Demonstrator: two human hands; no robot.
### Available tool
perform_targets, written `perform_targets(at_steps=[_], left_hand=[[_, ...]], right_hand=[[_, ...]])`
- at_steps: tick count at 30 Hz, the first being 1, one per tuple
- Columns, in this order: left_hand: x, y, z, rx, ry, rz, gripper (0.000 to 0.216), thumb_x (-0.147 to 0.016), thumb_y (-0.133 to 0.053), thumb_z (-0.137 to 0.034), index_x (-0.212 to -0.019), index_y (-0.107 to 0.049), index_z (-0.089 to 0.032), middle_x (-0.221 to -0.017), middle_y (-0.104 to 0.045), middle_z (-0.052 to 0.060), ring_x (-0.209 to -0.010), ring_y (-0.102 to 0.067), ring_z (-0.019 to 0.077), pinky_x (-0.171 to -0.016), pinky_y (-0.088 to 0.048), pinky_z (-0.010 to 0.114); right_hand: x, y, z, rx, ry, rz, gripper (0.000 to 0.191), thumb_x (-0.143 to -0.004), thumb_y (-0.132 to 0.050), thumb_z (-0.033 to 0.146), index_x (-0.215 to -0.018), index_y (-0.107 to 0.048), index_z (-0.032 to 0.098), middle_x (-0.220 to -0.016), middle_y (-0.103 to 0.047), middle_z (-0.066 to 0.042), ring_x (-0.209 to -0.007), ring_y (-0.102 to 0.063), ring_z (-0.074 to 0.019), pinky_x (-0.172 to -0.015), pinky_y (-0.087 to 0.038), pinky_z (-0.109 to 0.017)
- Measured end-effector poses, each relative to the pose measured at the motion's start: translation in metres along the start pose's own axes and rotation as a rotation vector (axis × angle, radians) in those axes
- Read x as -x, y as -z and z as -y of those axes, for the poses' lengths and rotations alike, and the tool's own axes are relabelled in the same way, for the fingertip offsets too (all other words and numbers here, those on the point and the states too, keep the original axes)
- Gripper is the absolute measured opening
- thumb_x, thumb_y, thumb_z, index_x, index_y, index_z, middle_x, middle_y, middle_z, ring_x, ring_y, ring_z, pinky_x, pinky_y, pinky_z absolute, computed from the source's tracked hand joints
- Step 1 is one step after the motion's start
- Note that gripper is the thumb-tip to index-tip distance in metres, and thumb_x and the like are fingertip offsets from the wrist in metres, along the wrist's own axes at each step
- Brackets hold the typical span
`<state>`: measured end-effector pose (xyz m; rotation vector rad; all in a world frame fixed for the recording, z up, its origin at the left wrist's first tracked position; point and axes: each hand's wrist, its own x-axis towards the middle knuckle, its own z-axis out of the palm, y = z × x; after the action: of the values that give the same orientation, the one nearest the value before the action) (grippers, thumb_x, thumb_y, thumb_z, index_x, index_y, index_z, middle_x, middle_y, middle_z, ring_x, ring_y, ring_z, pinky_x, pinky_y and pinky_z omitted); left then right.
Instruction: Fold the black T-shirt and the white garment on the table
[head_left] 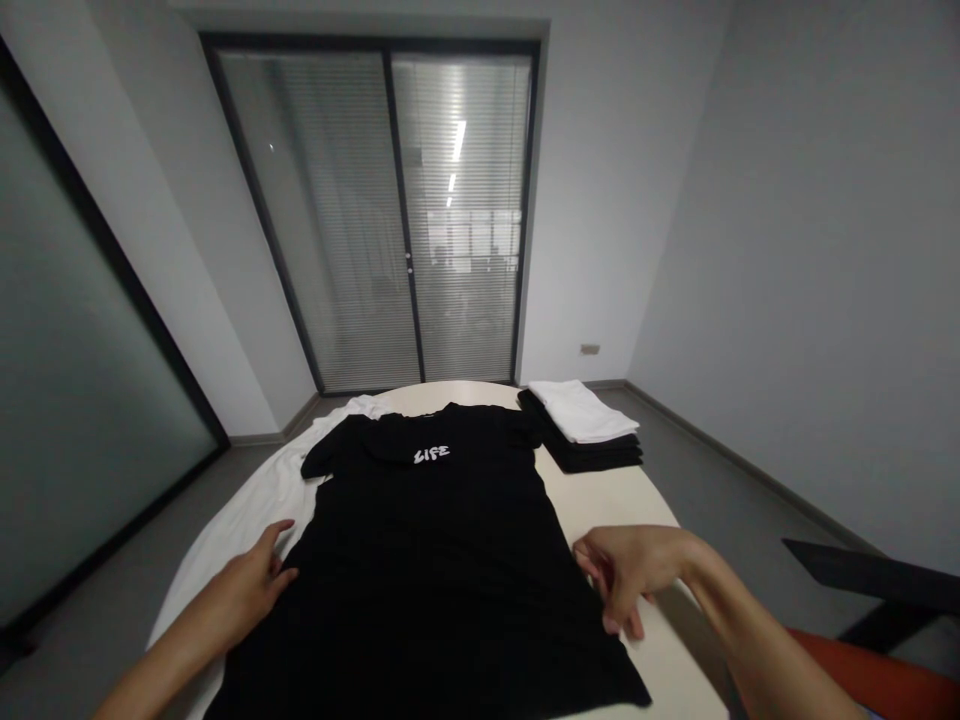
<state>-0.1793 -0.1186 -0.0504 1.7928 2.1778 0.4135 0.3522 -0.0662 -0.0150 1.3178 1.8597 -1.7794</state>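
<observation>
Tabletop (600,498): shirt (435,560) between left hand (253,585) and right hand (626,570)

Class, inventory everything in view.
Rounded table: one, cream, centre
Fabric T-shirt: one, black, white print, on table
Loose fabric: count unclear, white, table's left
Folded fabric pile: one, black, table's far right
Folded cloth: one, white, atop pile
Plain walls: several, grey, around
Glass panels with blinds: two, grey, far wall
Frosted panel: one, grey, left
Rectangular plate: one, pale, far wall
Plain floor: one, grey, below
Cropped object: possibly one, orange and black, right
Left hand: one, shirt's left edge
Right hand: one, shirt's right edge
</observation>
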Motion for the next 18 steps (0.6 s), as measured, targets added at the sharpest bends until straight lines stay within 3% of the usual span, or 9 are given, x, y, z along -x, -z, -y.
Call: perform_targets(at_steps=[3,5,9,11,14,16,18], left_hand=[[-0.001,0.003,0.01,-0.127,-0.004,-0.018,0.068,-0.079,-0.046,-0.049,-0.135,-0.048,-0.011,-0.077,-0.068,0.008,-0.081,-0.069,0.0329,-0.072,-0.048,0.037],[-0.002,0.004,0.011,-0.2,0.011,-0.094,0.067,-0.083,-0.043,-0.053,-0.134,-0.05,-0.011,-0.092,-0.069,0.014,-0.091,-0.068,0.0357,-0.078,-0.049,0.041],[0.007,0.003,-0.019,-0.295,-0.149,-0.259,0.053,-0.084,-0.05,-0.05,-0.118,-0.061,-0.011,-0.111,-0.064,0.02,-0.101,-0.064,0.037,-0.089,-0.048,0.045],[0.021,0.0,-0.051,-0.237,-0.34,-0.252,0.033,-0.089,-0.051,-0.044,-0.103,-0.065,-0.019,-0.106,-0.065,0.014,-0.097,-0.063,0.0316,-0.087,-0.048,0.042],[0.05,-0.009,-0.109,-0.097,-0.834,0.019,0.018,-0.097,-0.051,-0.036,-0.098,-0.066,-0.026,-0.098,-0.067,0.005,-0.089,-0.064,0.0204,-0.081,-0.048,0.032],[0.068,-0.021,-0.146,-0.092,-1.125,0.122,0.014,-0.095,-0.059,-0.034,-0.107,-0.066,-0.029,-0.104,-0.068,0.004,-0.092,-0.063,0.0186,-0.079,-0.047,0.03],[0.079,-0.038,-0.175,-0.115,-1.374,0.135,0.023,-0.095,-0.063,-0.037,-0.116,-0.064,-0.029,-0.109,-0.07,0.004,-0.097,-0.063,0.0179,-0.082,-0.048,0.03]], right_hand=[[0.0,-0.006,0.004,0.004,-0.013,0.014,0.077,-0.039,-0.095,0.05,-0.085,-0.037,0.024,-0.061,-0.069,0.002,-0.054,-0.068,-0.0188,-0.039,-0.026,-0.015],[0.0,-0.008,0.006,-0.01,-0.009,-0.01,0.075,-0.041,-0.094,0.05,-0.085,-0.039,0.024,-0.061,-0.068,0.002,-0.053,-0.067,-0.0175,-0.04,-0.027,-0.015],[-0.001,-0.003,0.011,-0.032,0.189,-0.197,0.06,-0.058,-0.086,0.059,-0.078,-0.044,0.021,-0.062,-0.064,0.002,-0.052,-0.059,-0.0122,-0.044,-0.038,-0.019],[-0.006,0.002,0.017,0.014,0.344,-0.402,0.05,-0.07,-0.079,0.059,-0.079,-0.05,0.02,-0.062,-0.06,0.003,-0.052,-0.051,-0.009,-0.047,-0.038,-0.02],[-0.019,0.011,0.029,0.119,0.492,-0.616,0.038,-0.08,-0.072,0.053,-0.083,-0.061,0.017,-0.065,-0.057,0.003,-0.057,-0.048,-0.0088,-0.052,-0.036,-0.021],[-0.029,0.019,0.037,0.182,0.525,-0.641,0.036,-0.082,-0.07,0.051,-0.087,-0.066,0.016,-0.068,-0.06,0.001,-0.062,-0.052,-0.0109,-0.056,-0.038,-0.022],[-0.038,0.028,0.044,0.251,0.5,-0.62,0.035,-0.083,-0.068,0.05,-0.091,-0.069,0.016,-0.07,-0.064,-0.001,-0.062,-0.055,-0.0126,-0.057,-0.039,-0.023]])
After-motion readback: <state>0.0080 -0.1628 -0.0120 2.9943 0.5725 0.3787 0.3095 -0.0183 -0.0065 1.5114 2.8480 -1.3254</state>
